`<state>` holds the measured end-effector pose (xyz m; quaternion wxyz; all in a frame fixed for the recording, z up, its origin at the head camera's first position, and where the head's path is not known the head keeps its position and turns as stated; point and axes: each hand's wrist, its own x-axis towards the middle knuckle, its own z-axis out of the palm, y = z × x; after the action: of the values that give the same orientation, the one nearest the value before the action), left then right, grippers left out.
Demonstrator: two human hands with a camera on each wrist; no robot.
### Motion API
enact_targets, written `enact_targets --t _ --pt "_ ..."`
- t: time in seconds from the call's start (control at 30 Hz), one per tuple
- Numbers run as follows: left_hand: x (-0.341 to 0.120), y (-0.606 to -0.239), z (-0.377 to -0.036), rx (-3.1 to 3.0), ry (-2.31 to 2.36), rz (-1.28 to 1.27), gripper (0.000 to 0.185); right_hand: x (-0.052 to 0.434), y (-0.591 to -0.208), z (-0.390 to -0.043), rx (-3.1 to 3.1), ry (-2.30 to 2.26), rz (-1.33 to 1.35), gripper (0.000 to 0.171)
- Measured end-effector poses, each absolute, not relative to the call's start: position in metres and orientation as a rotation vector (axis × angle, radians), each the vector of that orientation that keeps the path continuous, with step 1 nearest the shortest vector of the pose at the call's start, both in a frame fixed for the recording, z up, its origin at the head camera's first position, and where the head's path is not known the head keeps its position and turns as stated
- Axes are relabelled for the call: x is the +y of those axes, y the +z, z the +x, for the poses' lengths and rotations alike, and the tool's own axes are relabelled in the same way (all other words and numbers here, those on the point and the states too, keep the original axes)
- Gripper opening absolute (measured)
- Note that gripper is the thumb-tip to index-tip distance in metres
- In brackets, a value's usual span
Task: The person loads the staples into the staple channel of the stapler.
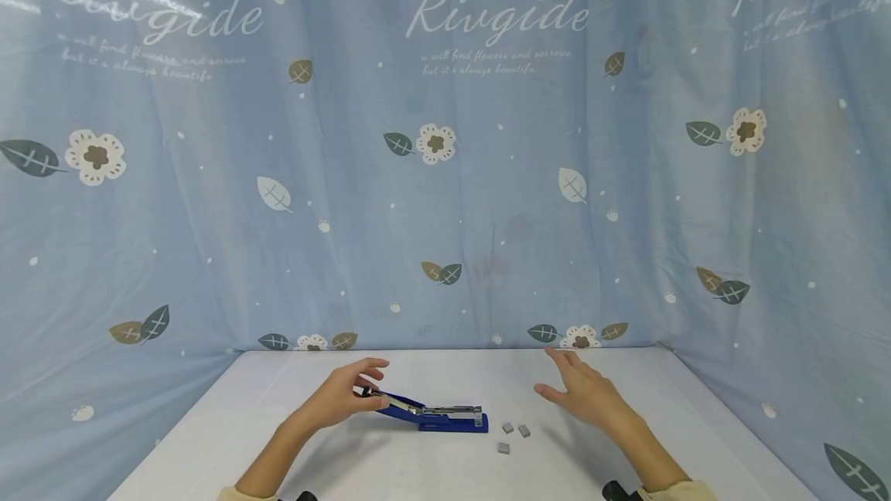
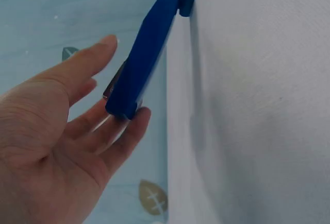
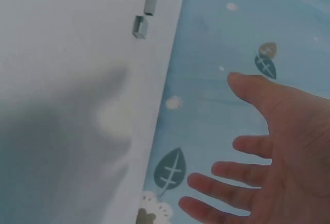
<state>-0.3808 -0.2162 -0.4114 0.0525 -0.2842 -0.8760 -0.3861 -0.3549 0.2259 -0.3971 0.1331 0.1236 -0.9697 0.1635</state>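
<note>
A blue stapler (image 1: 452, 425) lies on the white table with its top arm (image 2: 144, 59) swung back and up to the left. The silver staple channel (image 1: 448, 410) shows above its base. Around the raised end of that arm is my left hand (image 1: 339, 397), thumb and fingers spread, not closed tight on it; whether the fingertips touch is hard to see. To the right of the stapler, my right hand (image 1: 588, 393) hovers above the table, fingers spread and holding nothing. Between the two lie three small grey staple blocks (image 1: 503, 448).
The white table (image 1: 418, 478) ends at a blue patterned curtain (image 1: 487, 215) at the back. More curtain hangs along both sides. The hands cast shadows on the tabletop.
</note>
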Motion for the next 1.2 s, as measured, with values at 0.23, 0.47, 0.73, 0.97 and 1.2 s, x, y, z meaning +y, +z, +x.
enact_targets --t 0.23,0.47,0.73,0.97,1.2 --pt "-0.222 -0.416 -0.382 -2.677 -1.269 -0.898 0.05 0.215 -0.406 -0.358 -2.839 0.501 0.34 0.073" --pt "-0.229 -0.425 -0.389 -2.671 -1.412 -0.918 0.046 0.202 -0.41 -0.359 -2.874 0.581 0.33 0.05" --pt "-0.23 -0.428 -0.39 -2.713 -1.578 -0.836 0.041 0.193 -0.417 -0.357 -2.921 0.643 0.33 0.03" --pt "-0.231 -0.43 -0.389 -2.723 -1.63 -0.798 0.038 0.191 -0.423 -0.354 -2.921 0.704 0.383 0.019" --pt "-0.23 -0.429 -0.389 -2.727 -1.633 -0.821 0.035 0.19 -0.429 -0.354 -2.955 0.736 0.413 0.018"
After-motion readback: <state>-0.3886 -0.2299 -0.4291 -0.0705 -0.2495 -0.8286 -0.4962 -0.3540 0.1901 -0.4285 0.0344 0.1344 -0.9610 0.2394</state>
